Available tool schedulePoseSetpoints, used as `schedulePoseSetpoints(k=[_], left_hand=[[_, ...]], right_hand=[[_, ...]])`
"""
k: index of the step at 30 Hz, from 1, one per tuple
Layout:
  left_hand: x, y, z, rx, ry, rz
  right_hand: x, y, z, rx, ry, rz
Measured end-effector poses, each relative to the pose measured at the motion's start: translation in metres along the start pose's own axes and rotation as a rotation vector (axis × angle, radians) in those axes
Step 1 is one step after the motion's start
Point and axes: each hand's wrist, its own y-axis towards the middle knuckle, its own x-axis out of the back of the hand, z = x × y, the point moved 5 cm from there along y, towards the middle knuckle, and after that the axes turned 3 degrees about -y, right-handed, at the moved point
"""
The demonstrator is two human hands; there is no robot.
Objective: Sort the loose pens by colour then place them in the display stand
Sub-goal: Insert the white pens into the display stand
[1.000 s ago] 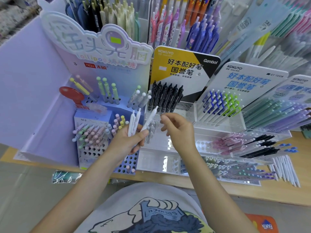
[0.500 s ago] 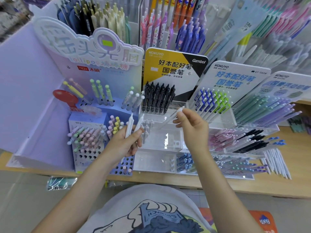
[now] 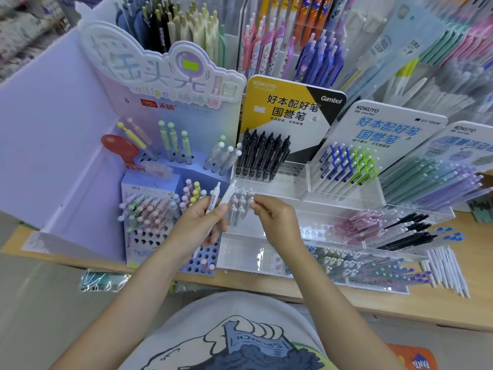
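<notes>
My left hand (image 3: pixel 196 225) grips two white pens (image 3: pixel 214 197) that point up and away from me. My right hand (image 3: pixel 278 220) is just to its right, fingertips pinching the top of a white pen (image 3: pixel 250 201). That pen stands among several pale pens (image 3: pixel 237 209) in the middle tier of the clear acrylic display stand (image 3: pixel 282 186). Black pens (image 3: pixel 262 156) fill the stand's top row. Several loose white pens (image 3: pixel 445 271) lie on the wooden counter at the right.
A lilac lollipop-pen stand (image 3: pixel 149 236) with round holes stands to the left. Blue and green clip pens (image 3: pixel 346 164), and pink, black and blue pens (image 3: pixel 394 228), fill the trays to the right. Racks of pens rise behind. The wooden counter edge (image 3: pixel 373 308) runs in front.
My right hand took one white pen from my left hand, carried it up to the right, then brought it down into the stand's middle tier. My left hand holds two pens instead of three.
</notes>
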Motion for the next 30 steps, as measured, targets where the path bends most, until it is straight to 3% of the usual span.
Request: schedulePoseSetpoints(k=[5, 7, 10, 14, 19, 22, 30], left_hand=[[0.002, -0.001, -0.001, -0.013, 0.004, -0.013], [0.001, 0.0, -0.002, -0.024, 0.004, -0.014], [-0.007, 0.001, -0.003, -0.035, 0.0, 0.012], [-0.021, 0.003, -0.004, -0.038, 0.007, 0.074], [-0.015, 0.004, -0.002, -0.008, 0.005, 0.051], [-0.008, 0.007, -0.002, -0.017, 0.02, 0.027], [-0.006, 0.005, -0.009, -0.058, 0.018, 0.004]], right_hand=[[0.008, 0.001, 0.005, -0.089, 0.003, -0.003], [0.023, -0.001, 0.015, -0.15, 0.126, -0.053], [0.031, -0.004, 0.034, -0.27, 0.438, 0.024], [0.027, -0.004, 0.048, -0.302, 0.566, 0.105], [0.061, -0.006, 0.032, -0.351, 0.698, -0.175], [0.082, -0.009, 0.023, -0.322, 0.652, -0.317], [0.038, -0.016, 0.026, -0.044, 0.165, -0.204]])
